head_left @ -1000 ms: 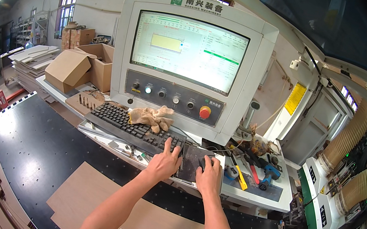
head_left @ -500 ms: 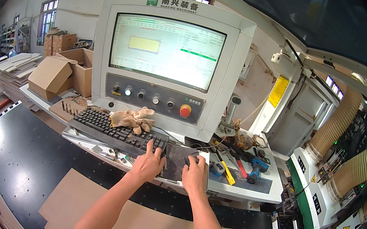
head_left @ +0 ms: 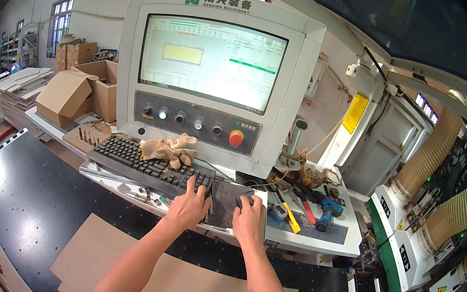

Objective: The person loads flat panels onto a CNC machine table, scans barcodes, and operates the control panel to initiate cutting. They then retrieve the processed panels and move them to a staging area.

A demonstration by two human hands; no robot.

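I rest my left hand (head_left: 188, 206), grip spread, on the keyboard (head_left: 144, 169) and my right hand (head_left: 249, 219), grip curled over the mouse (head_left: 239, 202), presumably adjacent for two-handed input

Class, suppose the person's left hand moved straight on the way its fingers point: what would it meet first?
Most likely more of the black, rectangular keyboard beneath the left hand; farther on, the light-grey, boxy console seems to stand in line, though depth is unclear.
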